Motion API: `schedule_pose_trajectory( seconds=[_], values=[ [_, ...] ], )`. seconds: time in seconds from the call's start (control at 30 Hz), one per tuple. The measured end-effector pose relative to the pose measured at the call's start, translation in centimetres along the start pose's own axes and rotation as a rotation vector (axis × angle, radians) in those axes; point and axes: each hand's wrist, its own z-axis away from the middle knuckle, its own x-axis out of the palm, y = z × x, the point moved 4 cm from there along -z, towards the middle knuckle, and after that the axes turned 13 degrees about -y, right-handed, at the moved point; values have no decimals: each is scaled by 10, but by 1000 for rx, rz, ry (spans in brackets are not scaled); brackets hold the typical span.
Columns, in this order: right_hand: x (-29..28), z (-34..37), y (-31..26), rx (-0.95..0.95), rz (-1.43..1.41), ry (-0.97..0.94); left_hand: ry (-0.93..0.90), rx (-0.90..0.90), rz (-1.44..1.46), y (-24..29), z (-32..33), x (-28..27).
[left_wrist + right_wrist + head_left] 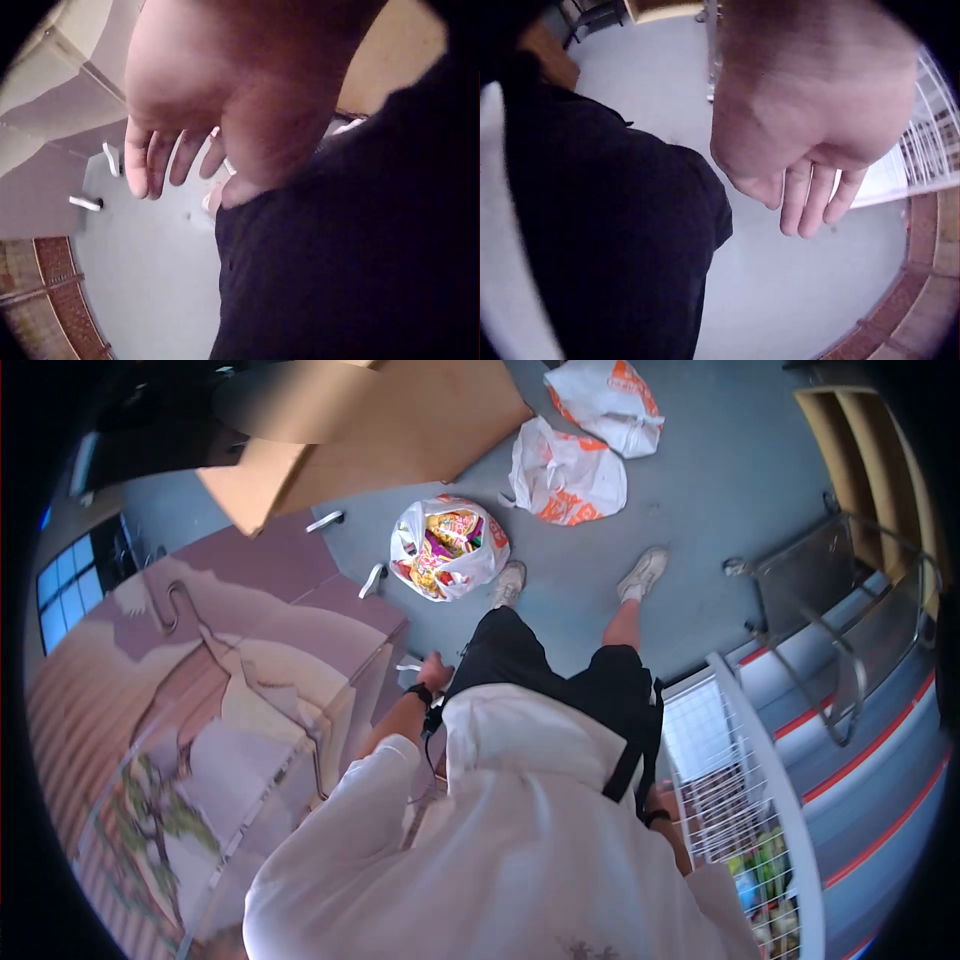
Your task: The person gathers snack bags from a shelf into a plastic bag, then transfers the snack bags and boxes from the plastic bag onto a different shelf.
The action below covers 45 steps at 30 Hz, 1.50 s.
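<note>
My left hand (434, 672) hangs beside the dark shorts, near a purple and beige printed panel. In the left wrist view its fingers (156, 161) are loosely bent and hold nothing. On the other side, my right hand (662, 800) hangs next to a white wire rack (735, 710). The right wrist view shows its fingers (814, 195) relaxed, with nothing in them. On the floor ahead of the feet stands an open white plastic bag (492, 560) filled with colourful snack packets (440, 550).
Two white and orange plastic bags (575, 475) lie farther ahead. A large brown cardboard piece (420, 430) is at the upper left. The printed panel (290, 610) stands along the left on white feet. A metal-framed cart (820, 600) and wooden shelf (870, 450) are at right.
</note>
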Motion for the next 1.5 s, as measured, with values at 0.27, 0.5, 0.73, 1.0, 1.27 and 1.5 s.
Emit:
schedule_pose_trajectory(
  seconds=[0.27,0.5,0.73,1.0,1.27,1.5],
  values=[
    [204,19,-30,296,-78,9,420,431,-103,58,-157,-169],
    [269,84,-5,452,-118,-20,287,66,-375,74,-188,-158],
    [266,67,-22,330,-205,24,222,128,-513,166,-67,-193],
    [62,-15,-43,63,-368,473,545,768,-369,398,235,-183],
    [-254,-10,-205,12,-45,633,783,1102,-805,628,440,-98],
    [-427,87,-426,-633,-227,819,568,1572,-1044,800,549,-31]
  ],
)
